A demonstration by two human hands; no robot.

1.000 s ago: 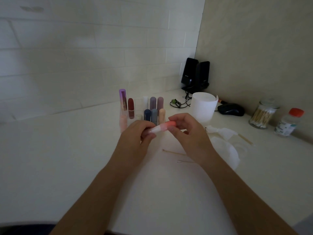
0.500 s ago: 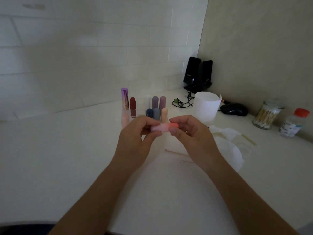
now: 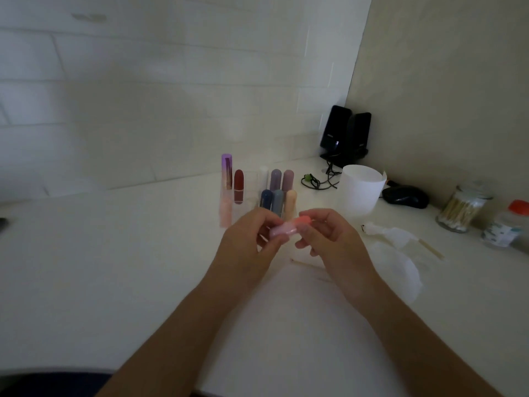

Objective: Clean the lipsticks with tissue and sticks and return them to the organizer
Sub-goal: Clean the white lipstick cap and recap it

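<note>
A pink lipstick [image 3: 289,226] with a coral end lies sideways between both hands above the white table. My left hand [image 3: 249,242] pinches its pale pink end, and my right hand [image 3: 333,239] pinches the coral end. Just behind the hands stands the clear organizer [image 3: 252,193] with several upright lipsticks in purple, red, white, blue, grey and peach. Crumpled white tissue [image 3: 398,253] lies to the right of my right hand. A thin wooden stick [image 3: 303,262] lies on the table under my right hand, partly hidden.
A white cup [image 3: 360,190] stands behind the right hand. A glass jar of cotton swabs [image 3: 461,209] and a small bottle with an orange cap [image 3: 506,224] stand at the right. A black mouse [image 3: 406,196], black speakers [image 3: 346,133] and a cable sit in the corner.
The lipstick has got shorter between my hands: its two parts have come together and the hands have moved closer. The view has shifted slightly.
</note>
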